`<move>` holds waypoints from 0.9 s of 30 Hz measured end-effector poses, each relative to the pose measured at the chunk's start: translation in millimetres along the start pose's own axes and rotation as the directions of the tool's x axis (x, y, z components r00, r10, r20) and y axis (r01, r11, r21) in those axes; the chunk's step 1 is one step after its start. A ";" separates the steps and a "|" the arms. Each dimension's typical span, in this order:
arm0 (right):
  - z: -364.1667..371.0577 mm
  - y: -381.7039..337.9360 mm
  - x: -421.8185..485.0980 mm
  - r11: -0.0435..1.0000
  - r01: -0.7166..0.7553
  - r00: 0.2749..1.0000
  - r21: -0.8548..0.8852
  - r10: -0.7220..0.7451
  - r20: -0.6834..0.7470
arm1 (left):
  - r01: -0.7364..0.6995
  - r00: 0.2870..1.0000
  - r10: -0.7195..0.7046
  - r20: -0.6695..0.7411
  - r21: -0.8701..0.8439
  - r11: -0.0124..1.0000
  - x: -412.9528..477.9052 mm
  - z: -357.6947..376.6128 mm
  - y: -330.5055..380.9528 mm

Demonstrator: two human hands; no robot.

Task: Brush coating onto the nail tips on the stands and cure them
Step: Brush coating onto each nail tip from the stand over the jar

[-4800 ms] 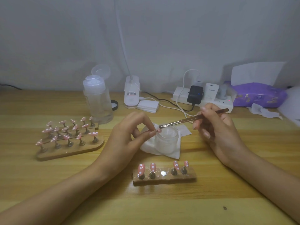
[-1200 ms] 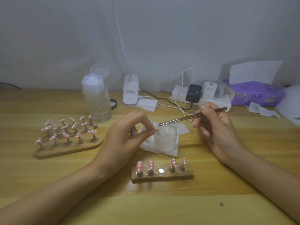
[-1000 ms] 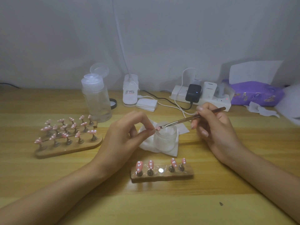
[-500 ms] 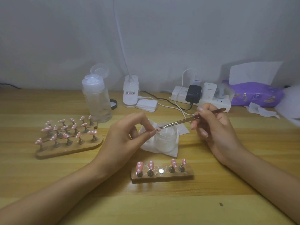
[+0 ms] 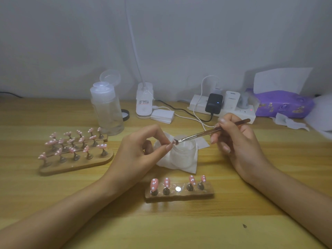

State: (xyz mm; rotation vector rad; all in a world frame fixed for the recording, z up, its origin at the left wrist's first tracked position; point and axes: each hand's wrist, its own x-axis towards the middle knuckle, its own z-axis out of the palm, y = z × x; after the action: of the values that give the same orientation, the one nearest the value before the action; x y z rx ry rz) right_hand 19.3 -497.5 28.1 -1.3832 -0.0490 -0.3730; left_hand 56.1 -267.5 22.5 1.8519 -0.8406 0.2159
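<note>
The left hand (image 5: 138,153) is raised above the light wooden table (image 5: 179,227), its thumb and index finger closed in a pinch on a small pink nail tip (image 5: 173,142) that the fingertips mostly hide; the remaining fingers are curled toward the palm. The right hand (image 5: 239,146) grips a thin metal-handled brush (image 5: 206,133) like a pen, fingers wrapped round the handle. The brush head meets the pinched nail tip directly over the left rim of a frosted glass jar (image 5: 183,151), which stands on a crumpled white wipe (image 5: 179,167). Near the viewer, a short wooden stand (image 5: 179,195) carries four pink, white-dotted nail tips (image 5: 154,184) on metal pegs, two on each side of a bare round metal disc (image 5: 178,189) at its centre. At left, a larger wooden stand (image 5: 75,165) holds three rows of pink tips on pegs. At the far edge are a clear plastic pump bottle (image 5: 107,112), a white lamp base (image 5: 144,101), a white power strip (image 5: 233,111) and a purple tissue pack (image 5: 283,105).
</note>
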 end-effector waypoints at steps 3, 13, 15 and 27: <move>-1.3 0.0 1.2 1.000 -0.012 0.999 0.027 0.013 -0.053 | 0.007 1.000 -0.007 0.007 -0.007 1.000 -0.1 -0.2 0.1; -1.2 0.4 1.1 1.000 0.017 1.000 0.025 -0.016 -0.023 | 0.034 0.999 -0.033 0.013 -0.031 0.999 -0.8 -0.4 -0.3; -0.9 -0.1 0.6 0.999 0.037 0.999 0.019 -0.038 0.013 | 0.037 0.999 -0.037 0.014 -0.032 0.999 -0.8 -0.6 -0.6; -1.9 1.2 1.1 0.998 0.064 0.998 0.013 -0.064 -0.020 | 0.039 0.999 -0.038 0.024 -0.035 0.999 -1.3 0.1 0.6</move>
State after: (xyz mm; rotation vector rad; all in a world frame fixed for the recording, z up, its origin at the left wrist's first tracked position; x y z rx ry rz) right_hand 20.4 -499.4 26.9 -1.3668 -0.0796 -0.4387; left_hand 54.8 -267.1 22.2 1.8385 -0.8190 0.1548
